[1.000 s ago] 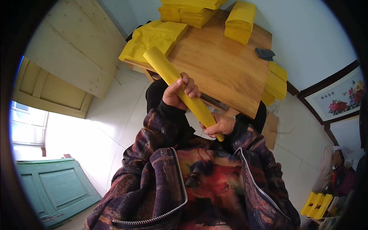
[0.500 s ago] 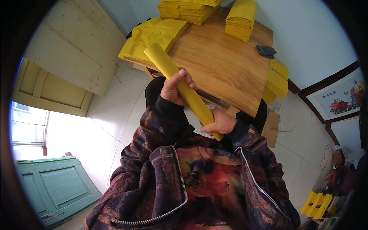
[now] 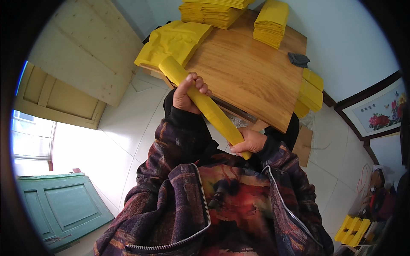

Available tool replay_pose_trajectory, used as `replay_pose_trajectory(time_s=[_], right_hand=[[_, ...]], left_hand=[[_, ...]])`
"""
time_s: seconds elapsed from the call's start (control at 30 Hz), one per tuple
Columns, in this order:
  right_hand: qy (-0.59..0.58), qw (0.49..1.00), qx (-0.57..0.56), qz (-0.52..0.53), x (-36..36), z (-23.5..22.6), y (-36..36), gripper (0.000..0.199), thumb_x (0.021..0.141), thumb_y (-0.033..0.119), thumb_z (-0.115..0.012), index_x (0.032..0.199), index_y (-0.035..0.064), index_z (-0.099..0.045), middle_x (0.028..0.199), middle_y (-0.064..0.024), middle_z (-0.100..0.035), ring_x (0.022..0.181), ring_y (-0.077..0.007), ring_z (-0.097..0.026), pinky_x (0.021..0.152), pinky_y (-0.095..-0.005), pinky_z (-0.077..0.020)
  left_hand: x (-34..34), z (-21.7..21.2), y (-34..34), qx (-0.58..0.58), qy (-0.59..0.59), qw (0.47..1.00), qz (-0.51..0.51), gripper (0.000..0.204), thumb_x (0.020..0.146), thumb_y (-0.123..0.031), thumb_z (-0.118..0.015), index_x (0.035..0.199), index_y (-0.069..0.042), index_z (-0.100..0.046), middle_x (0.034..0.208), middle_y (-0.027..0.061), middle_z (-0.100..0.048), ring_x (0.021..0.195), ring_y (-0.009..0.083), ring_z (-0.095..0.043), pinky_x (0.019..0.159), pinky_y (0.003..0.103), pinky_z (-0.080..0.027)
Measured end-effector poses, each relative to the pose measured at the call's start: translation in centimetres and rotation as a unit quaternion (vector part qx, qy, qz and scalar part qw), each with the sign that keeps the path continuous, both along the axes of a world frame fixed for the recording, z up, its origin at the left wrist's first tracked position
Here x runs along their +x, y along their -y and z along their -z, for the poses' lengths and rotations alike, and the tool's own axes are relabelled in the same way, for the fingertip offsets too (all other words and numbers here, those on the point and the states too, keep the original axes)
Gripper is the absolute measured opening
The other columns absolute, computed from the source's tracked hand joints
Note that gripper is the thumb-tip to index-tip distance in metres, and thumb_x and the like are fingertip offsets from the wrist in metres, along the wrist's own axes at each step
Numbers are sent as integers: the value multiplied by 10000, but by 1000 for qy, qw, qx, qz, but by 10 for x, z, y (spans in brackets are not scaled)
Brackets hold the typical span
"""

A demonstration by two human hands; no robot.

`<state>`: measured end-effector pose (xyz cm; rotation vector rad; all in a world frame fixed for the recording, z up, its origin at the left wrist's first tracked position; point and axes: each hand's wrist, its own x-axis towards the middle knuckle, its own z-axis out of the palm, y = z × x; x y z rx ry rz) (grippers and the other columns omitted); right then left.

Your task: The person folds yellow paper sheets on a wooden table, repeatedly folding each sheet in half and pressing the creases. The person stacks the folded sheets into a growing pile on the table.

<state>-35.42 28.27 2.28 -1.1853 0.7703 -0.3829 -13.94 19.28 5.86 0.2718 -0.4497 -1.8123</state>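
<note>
A long yellow roll (image 3: 211, 110), folded from what looks like soft sheet material, slants between my two hands over my lap, at the near edge of the wooden table (image 3: 243, 72). Around its upper part my left hand (image 3: 190, 93) is closed, with the fingers wrapped over the top. My right hand (image 3: 249, 141) grips the lower end near my body. The roll's upper end points toward a rumpled yellow sheet stack (image 3: 177, 38) lying at the table's left corner.
Stacks of folded yellow material (image 3: 209, 15) stand at the table's back, with another pile (image 3: 270, 25) at its far right. A dark grey cloth (image 3: 298, 59) lies on the right edge. Beyond that edge are more yellow bundles (image 3: 311, 89). A framed flower picture (image 3: 376, 111) leans at right.
The upper end of the roll has dipped slightly toward me, and my left hand has shifted a little to the left. Both hands keep hold of it.
</note>
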Motion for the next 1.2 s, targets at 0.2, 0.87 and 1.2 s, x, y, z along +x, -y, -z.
replay_pose_trajectory(time_s=[0.2,0.87,1.2], right_hand=[[-259,907,-307,124,10,9,-5,349,705,204,-735,900,-5,-535,761,-192,-604,727,-328,-623,656,-408,-481],[-41,999,18,-4,-26,13,-4,345,718,161,-724,953,-20,-548,731,-98,-597,542,-165,-582,558,-296,-476],[-4,992,117,-56,-38,15,-1,359,752,211,-733,944,-19,-536,751,-69,-591,689,-206,-612,621,-329,-486]], left_hand=[[-11,8,0,53,171,977,-113,199,862,-205,-635,964,-91,-509,746,23,-502,666,162,-504,647,345,-457],[1,27,14,-57,-38,996,58,196,842,-207,-655,918,-106,-506,787,44,-529,712,203,-534,712,383,-464],[-6,27,19,-5,-2,999,37,202,837,-195,-659,912,-101,-496,759,46,-520,678,200,-524,675,377,-459]])
